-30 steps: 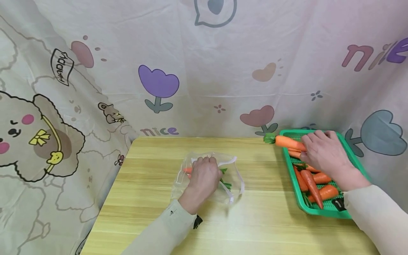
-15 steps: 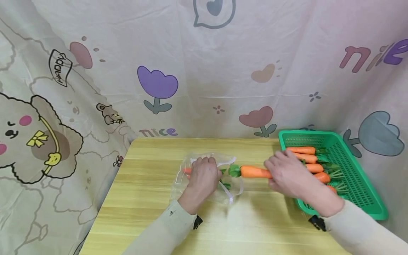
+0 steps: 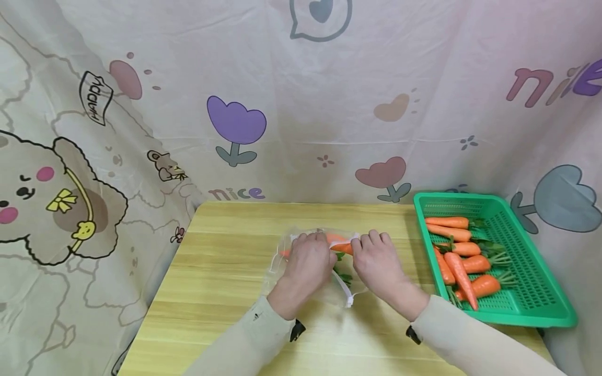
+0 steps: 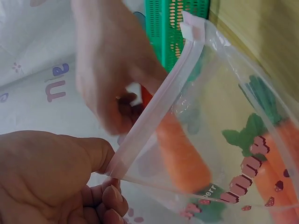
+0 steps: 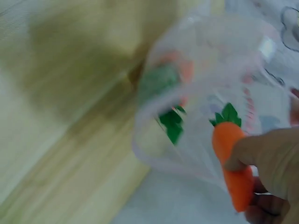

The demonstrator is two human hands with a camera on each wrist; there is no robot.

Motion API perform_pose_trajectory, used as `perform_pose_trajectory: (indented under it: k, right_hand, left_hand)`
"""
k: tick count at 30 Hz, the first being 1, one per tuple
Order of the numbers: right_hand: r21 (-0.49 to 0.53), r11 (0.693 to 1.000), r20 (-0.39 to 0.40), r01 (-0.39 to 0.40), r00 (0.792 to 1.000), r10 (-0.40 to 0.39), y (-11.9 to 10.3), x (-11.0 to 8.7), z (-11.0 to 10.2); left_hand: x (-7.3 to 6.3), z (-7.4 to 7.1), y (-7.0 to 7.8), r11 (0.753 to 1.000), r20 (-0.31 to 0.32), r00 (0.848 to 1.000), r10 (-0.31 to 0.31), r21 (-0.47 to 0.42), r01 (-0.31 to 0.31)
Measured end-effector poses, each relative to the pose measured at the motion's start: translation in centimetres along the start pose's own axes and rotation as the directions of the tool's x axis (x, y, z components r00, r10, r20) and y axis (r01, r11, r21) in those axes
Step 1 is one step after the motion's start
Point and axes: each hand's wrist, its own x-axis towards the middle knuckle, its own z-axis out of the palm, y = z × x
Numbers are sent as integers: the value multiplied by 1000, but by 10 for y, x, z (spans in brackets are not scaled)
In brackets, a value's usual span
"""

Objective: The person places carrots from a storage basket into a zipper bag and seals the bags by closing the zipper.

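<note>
My left hand point(image 3: 308, 263) pinches the pink rim of a clear zip bag point(image 4: 219, 60) between thumb and fingers, holding its mouth apart. In my right hand point(image 3: 378, 261) is an orange carrot point(image 5: 231, 144) with short green leaves, gripped near its pointed end. Its leafy end and thick part are inside the bag's mouth, as the left wrist view shows through the clear plastic. Other carrots point(image 4: 280, 163) with green tops lie deeper in the bag, which rests on the wooden table. Pink lettering is printed on the bag.
A green plastic basket point(image 3: 547, 292) holding several carrots point(image 3: 477, 263) stands on the right of the wooden table point(image 3: 226, 230). A printed curtain point(image 3: 320, 94) hangs behind the table and along its left side.
My right hand has brought the carrot from over the green basket leftward to the bag, and its leafy end is now inside. My left hand stays at the bag's rim.
</note>
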Motion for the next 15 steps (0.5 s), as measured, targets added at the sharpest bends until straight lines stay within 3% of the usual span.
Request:
perform_pose_trajectory:
  k: [9,15]
  right_hand:
    - [-25,997,-74,78,994,-79,-13,-7,24]
    - [-17,993,-156,114,981,-115,-13,-8,37]
  left_hand:
    - [3,-4,5,999,13,1000,-17,40,17]
    - [2,-2,5,1000,-23,1000,-19,7,20]
